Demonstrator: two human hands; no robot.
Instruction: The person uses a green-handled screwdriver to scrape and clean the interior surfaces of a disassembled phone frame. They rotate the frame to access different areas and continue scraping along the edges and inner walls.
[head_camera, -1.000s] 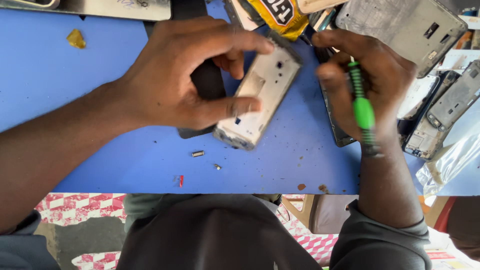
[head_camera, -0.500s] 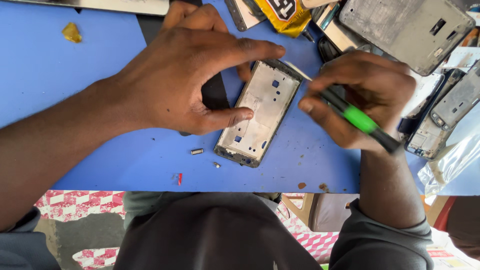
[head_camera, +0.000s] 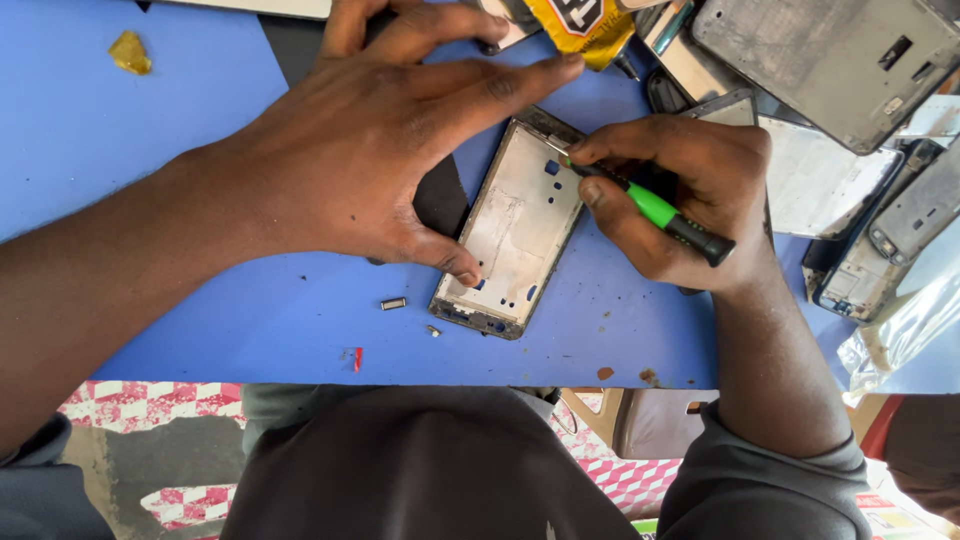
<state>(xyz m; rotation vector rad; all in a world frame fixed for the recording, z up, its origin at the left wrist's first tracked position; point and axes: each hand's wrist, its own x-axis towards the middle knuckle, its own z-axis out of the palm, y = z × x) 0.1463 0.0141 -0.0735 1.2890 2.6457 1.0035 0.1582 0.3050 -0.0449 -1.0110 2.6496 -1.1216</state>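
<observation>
Phone frame (head_camera: 515, 230) lies flat on the blue table top (head_camera: 150, 140), tilted so its top end points up and to the right, its bare metal inner face upward. I see my left hand (head_camera: 370, 150) spread wide over it: the thumb presses the frame's lower left part, the long fingers reach across to the upper end, and the frame is pinned between them rather than lifted. My right hand (head_camera: 690, 195) is curled closed around a screwdriver (head_camera: 650, 208) with a green and black grip, held like a pen; its tip sits at the frame's upper right edge. Just left of the frame's lower end lie a small metal part (head_camera: 393, 303) and a tiny screw (head_camera: 433, 330), apart from each other. Farther out, a red speck (head_camera: 357, 358) rests near the table's front edge. A yellow scrap (head_camera: 131, 52) lies well apart at the upper left. Phone backs and panels (head_camera: 830, 60) crowd the upper right corner.
</observation>
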